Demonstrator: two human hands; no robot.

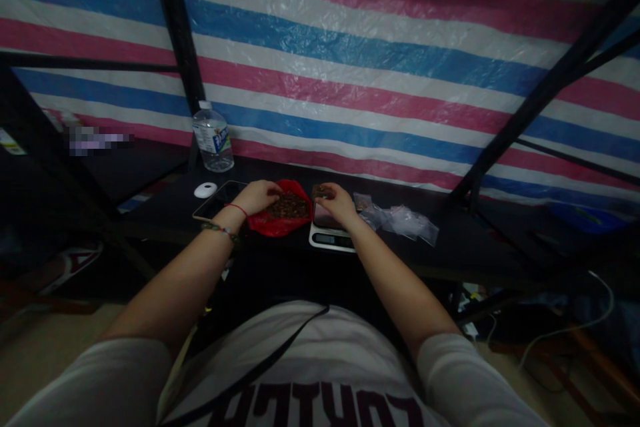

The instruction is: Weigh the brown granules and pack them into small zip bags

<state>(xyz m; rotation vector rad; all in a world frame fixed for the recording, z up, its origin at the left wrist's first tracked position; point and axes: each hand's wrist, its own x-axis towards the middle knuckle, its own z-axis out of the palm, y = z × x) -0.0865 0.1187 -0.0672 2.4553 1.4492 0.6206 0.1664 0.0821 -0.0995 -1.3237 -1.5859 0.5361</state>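
On the black tabletop a red plastic bag [280, 225] lies spread, full of loose brown bits [289, 205]. My left hand [257, 199] reaches over the bag's left side, its fingers drawn together at the edge of the bits; what they pinch is too small to tell. Just right of the bag stands a small digital scale [333, 240] with a lit display. Above its pan, my right hand [339, 203] is closed on a small clear bag [319, 191] with brown bits inside. Several small clear zip bags [400, 221] lie in a loose pile to its right.
A phone [216, 200] and a white oval object [205, 190] lie left of the red bag. Behind them stands a clear plastic bottle [213, 140]. Dark metal posts [177, 27] flank the table, before a striped plastic sheet [340, 73]. A white cable [575, 330] hangs at lower right.
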